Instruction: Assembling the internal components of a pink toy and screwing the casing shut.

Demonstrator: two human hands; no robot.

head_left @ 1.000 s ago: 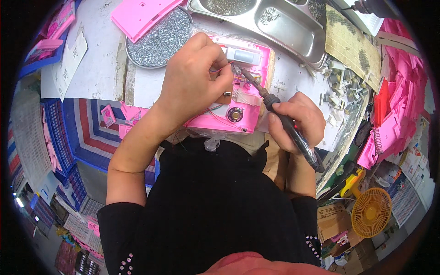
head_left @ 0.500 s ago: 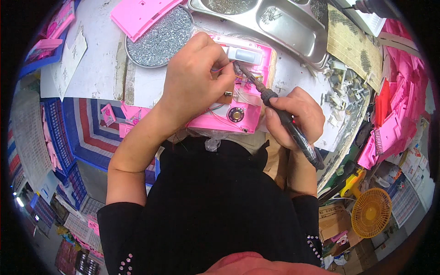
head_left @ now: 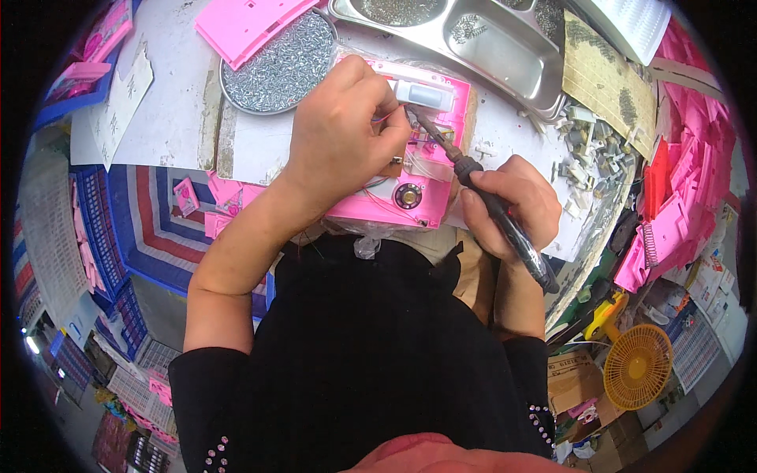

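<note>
My right hand (head_left: 520, 206) grips the dark handle of a soldering iron (head_left: 498, 211); its metal tip points up-left, close to my left fingertips. My left hand (head_left: 341, 130) is closed in a pinch on a thin wire (head_left: 382, 119), partly hidden by the fingers. Beneath both lies a pink plastic housing (head_left: 430, 210), open side up. Inside it sit a round black speaker (head_left: 408, 196), a white rectangular part (head_left: 426, 96) and several thin wires. A small brown circuit board (head_left: 394, 167) shows beside my left hand, which hides much of the housing's left side.
Beyond the housing are a round dish of screws (head_left: 276, 75), a pink panel (head_left: 251, 25) overlapping it, and a metal compartment tray (head_left: 505, 67). Small white and grey parts (head_left: 587, 158) lie to the right, near pink pieces (head_left: 694, 165). A yellow fan (head_left: 639, 366) stands lower right.
The iron's tip has moved slightly right and down, away from my left fingertips. My left hand has shifted a little right, still pinching. A dark tool at the top right has left view.
</note>
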